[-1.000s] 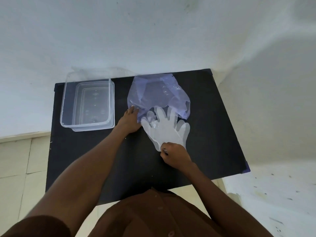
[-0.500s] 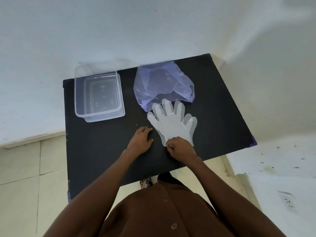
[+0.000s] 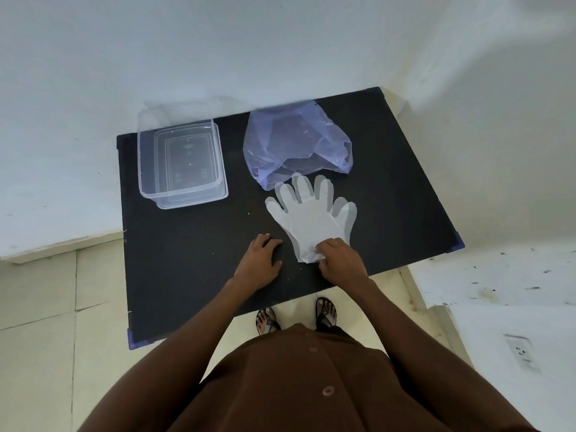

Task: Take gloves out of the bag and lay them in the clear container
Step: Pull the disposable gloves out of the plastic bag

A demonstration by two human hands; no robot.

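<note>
Glove stack [image 3: 311, 219]: cuff edge hidden under right hand [image 3: 341, 263] fingers; layer count unclear. Bag [image 3: 296, 148] contents unreadable through film beyond glove fingertips. Left hand [image 3: 260, 265] palm side hidden.

Thin filmy plastic gloves [image 3: 311, 218], glossy crinkled bag [image 3: 296, 148], matt black table [image 3: 193, 260].

No legible text, labels, brands, numbers or signs anywhere in view. Embossed marks on floor of container [image 3: 182, 163], left of bag [image 3: 296, 148]: too faint to read. Bag and gloves [image 3: 311, 216] just below it: unprinted. Wall socket [image 3: 521, 350], far right of and below bag: unmarked.
</note>
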